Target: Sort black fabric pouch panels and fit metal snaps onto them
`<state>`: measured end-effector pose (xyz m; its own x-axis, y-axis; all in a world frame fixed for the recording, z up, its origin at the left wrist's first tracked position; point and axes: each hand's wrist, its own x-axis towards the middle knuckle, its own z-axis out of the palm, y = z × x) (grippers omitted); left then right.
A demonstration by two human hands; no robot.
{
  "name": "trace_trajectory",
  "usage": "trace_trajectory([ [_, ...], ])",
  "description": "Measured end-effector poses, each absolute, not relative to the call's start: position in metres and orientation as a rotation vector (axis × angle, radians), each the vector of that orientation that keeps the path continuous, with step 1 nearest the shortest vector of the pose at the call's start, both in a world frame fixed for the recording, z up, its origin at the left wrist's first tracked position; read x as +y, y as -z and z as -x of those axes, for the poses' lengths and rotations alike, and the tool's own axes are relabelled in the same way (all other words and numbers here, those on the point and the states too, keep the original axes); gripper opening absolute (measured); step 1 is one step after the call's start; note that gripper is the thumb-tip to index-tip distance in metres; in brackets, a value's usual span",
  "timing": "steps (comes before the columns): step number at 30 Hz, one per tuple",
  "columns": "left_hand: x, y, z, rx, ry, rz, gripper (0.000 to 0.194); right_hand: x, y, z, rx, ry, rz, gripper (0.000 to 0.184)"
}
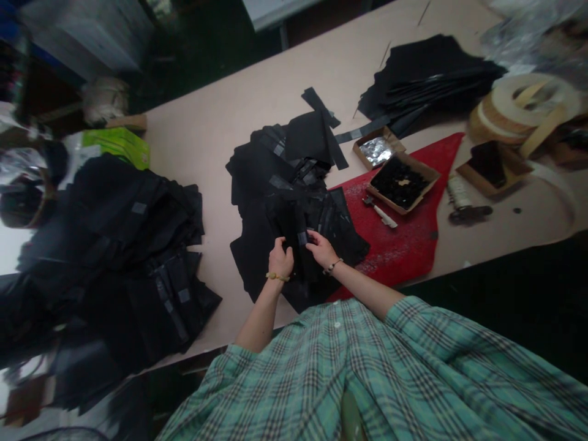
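My left hand [281, 260] grips the near left side of a dark strip-like piece of black sheet material [301, 222], its fingers partly hidden against the black. On the right edge of that piece my right hand [321, 250] is closed, thumb and fingers pinching it. A small grey patch shows on the piece between my hands. Beneath and beyond lies a loose pile of flat black panels [257, 168], some bearing grey patches. Black on black makes the edges of the held piece hard to make out.
A red sheet [404, 248] carries a box of small black parts [404, 182] and a white-handled tool [383, 215]. Nearby are a box with silvery contents [377, 150], a hammer [463, 202], tape rolls [528, 110] and a black stack [427, 76]. More black panels [114, 245] cover the left side.
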<state>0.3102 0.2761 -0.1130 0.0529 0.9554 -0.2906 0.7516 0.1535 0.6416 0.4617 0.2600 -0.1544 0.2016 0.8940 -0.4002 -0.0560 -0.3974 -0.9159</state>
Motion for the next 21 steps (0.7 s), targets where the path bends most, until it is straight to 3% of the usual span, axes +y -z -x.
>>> trace_trajectory([
  [4, 0.279, 0.12, -0.304, 1.719, -0.409, -1.576, 0.018, 0.258, 0.155, -0.461, -0.838, -1.328, 1.6, 0.058],
  [9, 0.283, 0.124, -0.309, 1.791, -0.404, -1.568, 0.019, 0.252, 0.143, -0.459, -1.032, -1.183, 1.646, 0.073],
  [17, 0.282, 0.124, -0.311, 1.836, -0.411, -1.567, 0.02, 0.253, 0.135, -0.461, -0.984, -1.206, 1.741, 0.072],
  [21, 0.278, 0.124, -0.31, 1.819, -0.421, -1.601, 0.019, 0.255, 0.14, -0.461, -0.874, -1.236, 1.683, 0.047],
])
